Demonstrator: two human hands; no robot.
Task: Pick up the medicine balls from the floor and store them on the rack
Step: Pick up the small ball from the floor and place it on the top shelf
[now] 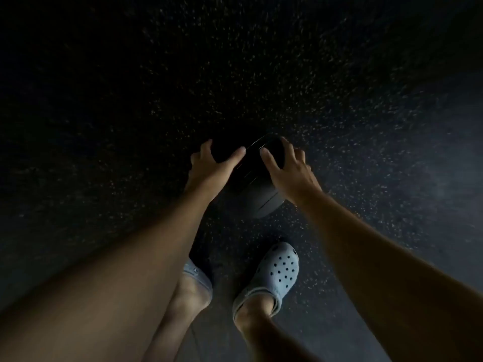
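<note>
Open floor (130,87) all round; only clogs (274,273) nr ball (251,178).

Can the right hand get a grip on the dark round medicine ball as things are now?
Probably yes. The right hand already lies spread on the right side of the dark round medicine ball, with the left hand on the opposite side. Nothing stands between them on the speckled black floor.

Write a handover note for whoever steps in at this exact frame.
Left hand: spread on the left side of the dark round grooved medicine ball.
Right hand: spread on its right side.
The ball is over the speckled black rubber floor, ahead of the pale blue perforated clogs; lifted or resting, unclear.
No rack or other balls in view.
Left: carry this ball to the rack.
</note>
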